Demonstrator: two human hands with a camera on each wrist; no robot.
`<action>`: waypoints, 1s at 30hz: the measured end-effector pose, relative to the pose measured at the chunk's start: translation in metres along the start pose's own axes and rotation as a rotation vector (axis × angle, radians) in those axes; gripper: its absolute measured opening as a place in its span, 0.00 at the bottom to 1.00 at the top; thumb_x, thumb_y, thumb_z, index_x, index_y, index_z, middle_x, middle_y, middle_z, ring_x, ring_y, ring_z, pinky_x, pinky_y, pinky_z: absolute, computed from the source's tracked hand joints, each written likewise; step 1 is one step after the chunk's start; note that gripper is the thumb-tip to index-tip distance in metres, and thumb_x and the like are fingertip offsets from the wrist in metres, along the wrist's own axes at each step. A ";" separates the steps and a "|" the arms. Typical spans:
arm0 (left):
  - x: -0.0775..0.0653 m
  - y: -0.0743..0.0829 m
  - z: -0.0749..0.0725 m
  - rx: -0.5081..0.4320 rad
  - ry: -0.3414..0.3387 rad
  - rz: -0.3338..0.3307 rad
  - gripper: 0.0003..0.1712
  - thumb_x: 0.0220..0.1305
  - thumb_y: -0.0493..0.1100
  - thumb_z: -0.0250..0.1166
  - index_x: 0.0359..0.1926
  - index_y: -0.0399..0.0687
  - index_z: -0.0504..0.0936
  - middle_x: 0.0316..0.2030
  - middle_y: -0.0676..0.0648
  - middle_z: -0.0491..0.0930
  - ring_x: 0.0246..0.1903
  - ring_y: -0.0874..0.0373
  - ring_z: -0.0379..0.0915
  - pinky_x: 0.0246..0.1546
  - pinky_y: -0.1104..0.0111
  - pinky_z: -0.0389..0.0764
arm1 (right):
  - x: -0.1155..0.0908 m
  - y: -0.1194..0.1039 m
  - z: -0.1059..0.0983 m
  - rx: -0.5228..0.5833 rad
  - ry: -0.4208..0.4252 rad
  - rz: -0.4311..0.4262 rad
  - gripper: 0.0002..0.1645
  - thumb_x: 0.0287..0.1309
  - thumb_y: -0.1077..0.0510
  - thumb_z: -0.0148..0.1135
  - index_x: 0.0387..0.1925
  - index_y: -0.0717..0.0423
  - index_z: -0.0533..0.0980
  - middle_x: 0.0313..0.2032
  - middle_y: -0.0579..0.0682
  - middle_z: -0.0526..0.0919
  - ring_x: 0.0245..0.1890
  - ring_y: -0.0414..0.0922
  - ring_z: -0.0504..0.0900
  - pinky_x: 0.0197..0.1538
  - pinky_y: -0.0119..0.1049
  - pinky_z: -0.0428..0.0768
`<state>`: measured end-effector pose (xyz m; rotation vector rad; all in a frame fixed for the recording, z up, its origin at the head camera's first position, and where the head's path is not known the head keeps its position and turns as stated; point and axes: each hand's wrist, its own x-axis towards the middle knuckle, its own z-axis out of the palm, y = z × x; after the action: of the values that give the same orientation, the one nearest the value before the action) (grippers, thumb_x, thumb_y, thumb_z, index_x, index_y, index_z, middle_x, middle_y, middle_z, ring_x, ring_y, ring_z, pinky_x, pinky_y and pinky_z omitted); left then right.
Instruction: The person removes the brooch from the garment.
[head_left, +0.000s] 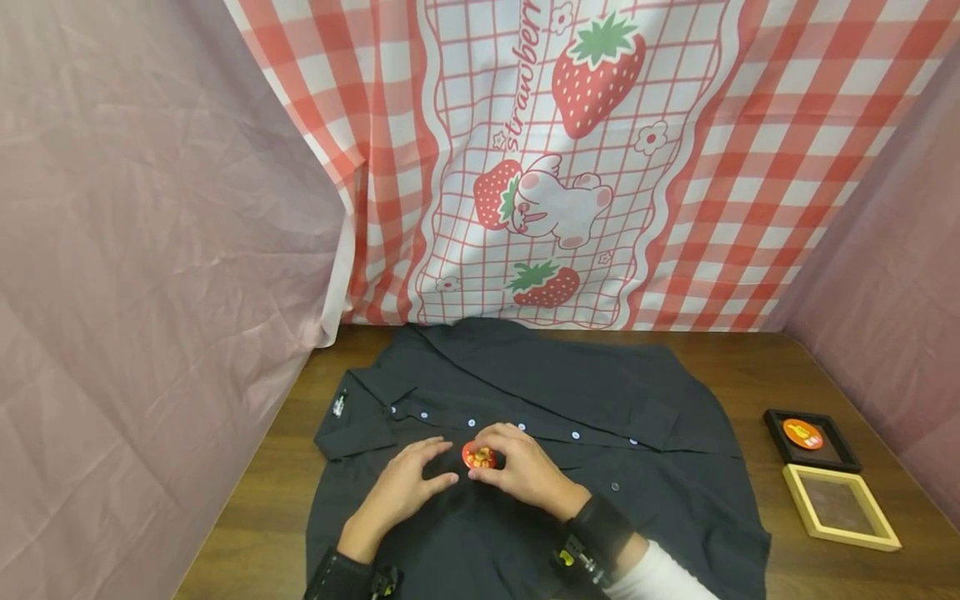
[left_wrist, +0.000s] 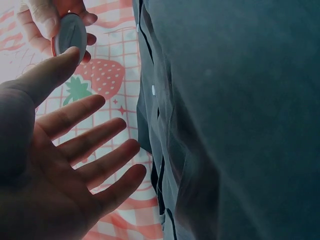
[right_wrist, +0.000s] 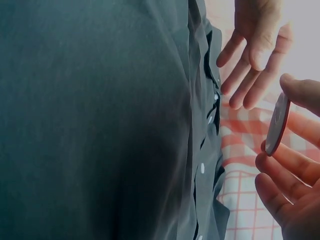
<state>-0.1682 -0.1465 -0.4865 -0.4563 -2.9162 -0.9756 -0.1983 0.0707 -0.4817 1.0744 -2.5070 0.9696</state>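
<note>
A round red pin badge with a yellow-orange picture is pinched at its edge between the thumb and fingers of my right hand. Its pale back shows in the right wrist view. Beside the badge, my left hand is held with fingers spread and nothing in its grasp; a small gap parts it from the badge in the head view. Both hands are above a dark button-up shirt laid flat, its collar to the left and its row of pale buttons running across.
On the wooden table at the right lie a black frame with an orange round badge in it and a light wooden frame. A strawberry-print checked cloth hangs behind. Pinkish curtains stand at both sides.
</note>
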 end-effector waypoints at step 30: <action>0.000 0.006 0.002 0.022 0.052 -0.004 0.29 0.58 0.49 0.70 0.59 0.44 0.78 0.63 0.38 0.73 0.64 0.40 0.67 0.61 0.44 0.70 | -0.002 0.008 -0.026 -0.080 0.068 0.033 0.17 0.44 0.53 0.78 0.39 0.49 0.83 0.41 0.45 0.82 0.41 0.41 0.78 0.43 0.36 0.81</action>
<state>-0.1666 -0.1413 -0.4845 -0.4174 -2.8794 -0.9403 -0.2039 0.0930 -0.4669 0.9630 -2.4939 0.8911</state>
